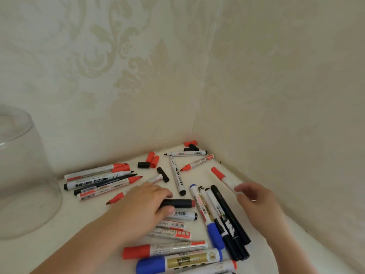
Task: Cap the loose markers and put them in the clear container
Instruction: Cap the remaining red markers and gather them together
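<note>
Nearest edge of white worktop (83, 240): capped markers in a loose pile, blue-capped (177, 263) and red-capped (164, 249) lowest.

Centre: left hand (142, 212), fingers pinched around dark marker with red end (177, 203), marker lying flat on worktop. Advice: lift clear of barcode-labelled marker (182, 215) just beneath before turning, to avoid dragging neighbours.

Right of centre: row of four markers (221, 218) side by side, blue and black, apparently capped.

Right: right hand (254, 200), fingertips closed on white body of red-capped marker (222, 177), cap pointing away. Cap seat not checkable from here; press home before dropping.

Left, well apart from both hands: clear container (25, 175), empty as far as visible, mouth out of view. Best fed one marker at a time, tail first.

Middle distance: uncapped markers (102, 183) with bare tips, left of centre; red-tipped marker (197, 162) uncapped.

Far corner: loose caps, red pair (153, 160), black (143, 165), more (191, 145) against wall. Match cap colour to tip colour.
</note>
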